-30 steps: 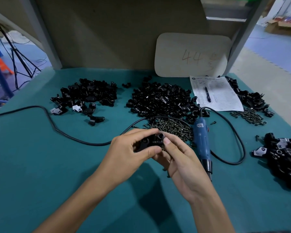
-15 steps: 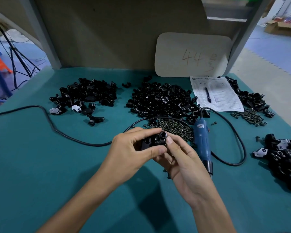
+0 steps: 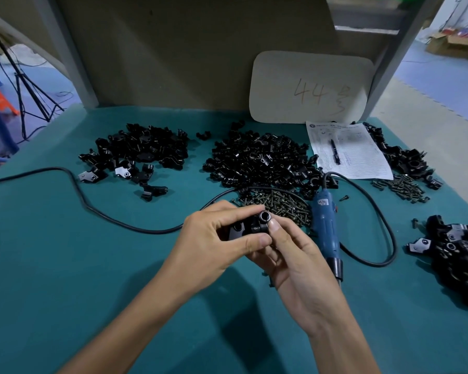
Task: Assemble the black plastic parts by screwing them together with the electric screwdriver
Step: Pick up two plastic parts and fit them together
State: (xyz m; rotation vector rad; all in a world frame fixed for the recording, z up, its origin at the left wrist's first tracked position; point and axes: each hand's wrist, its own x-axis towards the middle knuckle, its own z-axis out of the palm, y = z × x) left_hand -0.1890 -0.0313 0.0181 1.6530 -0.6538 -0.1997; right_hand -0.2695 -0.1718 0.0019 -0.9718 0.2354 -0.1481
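Both left hand (image 3: 208, 247) and right hand (image 3: 295, 263) pinch black part (image 3: 250, 227), screwdriver (image 3: 326, 228) just right.

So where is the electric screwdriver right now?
In the head view, the blue screwdriver lies on the table, just right of the right hand, beside the screws.

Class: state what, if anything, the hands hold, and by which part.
Both grip one black plastic part: the left hand pinches its left end, the right hand its right end by the round socket.
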